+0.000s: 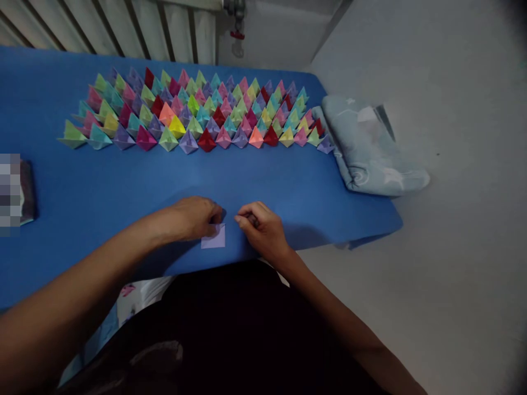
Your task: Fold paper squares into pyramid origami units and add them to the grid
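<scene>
A small lilac paper square with crease lines lies flat near the front edge of the blue surface. My left hand rests over its upper left part, fingers bent and thumb on the paper; whether the fingers pinch it is hidden. To the right of the paper, apart from it, my right hand is curled with thumb and forefinger close together, and nothing shows between them. Beyond both hands stand rows of folded paper boats in many colours.
The blue surface runs to a white radiator at the back. A folded grey-blue blanket lies at the right end by the wall. At the far left edge sits a dark item, partly blurred.
</scene>
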`<state>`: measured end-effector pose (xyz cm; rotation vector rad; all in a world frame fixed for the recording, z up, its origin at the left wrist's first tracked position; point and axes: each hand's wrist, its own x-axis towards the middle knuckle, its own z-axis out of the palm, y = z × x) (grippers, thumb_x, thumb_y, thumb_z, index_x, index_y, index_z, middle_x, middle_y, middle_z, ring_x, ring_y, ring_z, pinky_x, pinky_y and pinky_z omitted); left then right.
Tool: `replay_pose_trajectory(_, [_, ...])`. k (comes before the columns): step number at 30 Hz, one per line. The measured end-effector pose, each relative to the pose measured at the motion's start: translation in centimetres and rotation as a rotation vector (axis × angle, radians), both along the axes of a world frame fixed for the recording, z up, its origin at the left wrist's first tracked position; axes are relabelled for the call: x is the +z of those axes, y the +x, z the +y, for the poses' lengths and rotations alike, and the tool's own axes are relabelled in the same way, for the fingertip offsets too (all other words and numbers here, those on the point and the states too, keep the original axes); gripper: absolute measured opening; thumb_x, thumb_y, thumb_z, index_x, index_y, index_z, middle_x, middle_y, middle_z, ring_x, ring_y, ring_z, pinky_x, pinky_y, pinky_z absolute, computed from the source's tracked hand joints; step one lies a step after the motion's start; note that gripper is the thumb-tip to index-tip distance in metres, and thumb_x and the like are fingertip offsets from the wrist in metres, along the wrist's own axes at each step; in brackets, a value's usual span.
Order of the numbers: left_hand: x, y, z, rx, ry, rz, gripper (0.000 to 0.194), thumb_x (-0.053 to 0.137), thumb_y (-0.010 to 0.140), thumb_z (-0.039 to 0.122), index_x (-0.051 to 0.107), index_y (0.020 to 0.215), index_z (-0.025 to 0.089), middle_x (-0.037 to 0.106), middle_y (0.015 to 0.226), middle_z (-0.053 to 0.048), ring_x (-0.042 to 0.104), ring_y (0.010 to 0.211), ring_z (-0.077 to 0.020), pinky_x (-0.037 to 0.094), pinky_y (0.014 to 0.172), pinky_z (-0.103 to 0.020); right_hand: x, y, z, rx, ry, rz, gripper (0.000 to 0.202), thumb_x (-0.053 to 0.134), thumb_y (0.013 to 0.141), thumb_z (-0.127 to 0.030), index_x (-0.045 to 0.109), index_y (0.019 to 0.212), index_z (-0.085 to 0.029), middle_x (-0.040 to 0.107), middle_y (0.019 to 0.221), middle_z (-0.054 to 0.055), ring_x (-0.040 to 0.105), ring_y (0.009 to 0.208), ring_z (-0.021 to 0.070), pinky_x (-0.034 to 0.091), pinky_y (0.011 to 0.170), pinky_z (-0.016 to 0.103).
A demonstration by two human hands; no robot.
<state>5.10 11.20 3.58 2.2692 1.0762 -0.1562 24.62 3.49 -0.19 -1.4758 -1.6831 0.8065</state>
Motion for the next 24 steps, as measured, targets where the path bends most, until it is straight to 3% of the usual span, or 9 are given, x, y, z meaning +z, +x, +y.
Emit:
replay_pose_trajectory(4, [0.2,-2.0,-0.1,0.15,-0.216,-0.27,0.008,0.069,0.068,0.029,0.066,0.07,0.022,0.065,0.067,0.002,0.057,0.058,-0.0145,0.042,0.053,-0.025,0.6,0.1,-0.2,-0.034,-0.086,0.121,0.012,0.06,0.087,-0.032,0.065,0.083,-0.021,0.065,0.084,0.001,0.058,0.075,0.0139,0.046,0.067,0.027])
replay_pose_trajectory(7, [0.4,-2.9,-0.6,0.403,-0.428,-0.573,0.015,0.071,0.071,0.035,0.064,0.072,0.022,0.065,0.065,0.001,0.059,0.058,-0.0144,0.048,0.056,-0.027,1.2,-0.2,-0.2,-0.018,-0.235,0.289,0.019,0.063,0.085,-0.04,0.066,0.09,-0.022,0.066,0.081,0.0,0.06,0.072,0.0136,0.047,0.065,0.027])
replay_pose_trajectory(9, [0.4,-2.9,-1.4,0.549,-0.43,-0.724,0.017,0.075,0.071,0.032,0.062,0.072,0.021,0.065,0.065,0.002,0.061,0.059,-0.0144,0.051,0.059,-0.029,1.5,-0.9,-0.1,0.02,-0.313,0.404,0.025,0.069,0.08,-0.042,0.066,0.095,-0.022,0.067,0.083,-0.001,0.062,0.075,0.0133,0.049,0.068,0.027])
replay_pose_trajectory(11, [0.0,-2.6,-2.4,0.613,-0.379,-0.819,0.017,0.075,0.073,0.031,0.061,0.072,0.021,0.065,0.065,0.001,0.061,0.059,-0.0145,0.052,0.059,-0.031,1.7,-1.7,-0.1,0.051,-0.343,0.483,0.028,0.073,0.076,-0.041,0.065,0.096,-0.023,0.068,0.085,-0.001,0.063,0.077,0.0133,0.05,0.071,0.027])
replay_pose_trajectory(14, [-0.9,-2.2,-3.9,0.632,-0.269,-0.871,0.016,0.071,0.079,0.032,0.061,0.075,0.021,0.068,0.07,0.0,0.063,0.061,-0.0142,0.054,0.059,-0.031,2.1,-2.8,-0.2,0.081,-0.303,0.457,0.023,0.072,0.079,-0.039,0.067,0.094,-0.023,0.067,0.083,-0.001,0.061,0.075,0.0131,0.049,0.07,0.027])
replay_pose_trajectory(17, [-1.1,-2.2,-5.0,0.588,-0.188,-0.884,0.015,0.068,0.083,0.033,0.061,0.078,0.021,0.069,0.076,-0.001,0.066,0.068,-0.015,0.057,0.063,-0.032,2.4,-3.2,-0.5,0.096,-0.151,0.288,0.013,0.066,0.086,-0.034,0.069,0.093,-0.023,0.068,0.084,-0.001,0.061,0.076,0.0134,0.048,0.069,0.027])
replay_pose_trajectory(20, [-0.3,-2.5,-5.6,0.514,-0.04,-0.841,0.012,0.066,0.086,0.033,0.063,0.083,0.021,0.07,0.086,-0.003,0.068,0.08,-0.0178,0.059,0.072,-0.035,2.4,-2.8,-0.6,0.16,0.123,0.073,0.012,0.059,0.093,-0.029,0.069,0.093,-0.023,0.07,0.086,0.001,0.062,0.081,0.0148,0.047,0.077,0.03])
replay_pose_trajectory(24, [1.3,-3.1,-5.8,0.309,0.339,-0.666,0.013,0.064,0.088,0.028,0.066,0.099,0.022,0.071,0.107,-0.006,0.067,0.106,-0.0222,0.056,0.092,-0.04,2.6,-1.8,-0.8,0.281,0.393,-0.25,0.018,0.05,0.098,-0.024,0.068,0.101,-0.021,0.073,0.098,0.005,0.061,0.089,0.018,0.043,0.083,0.035])
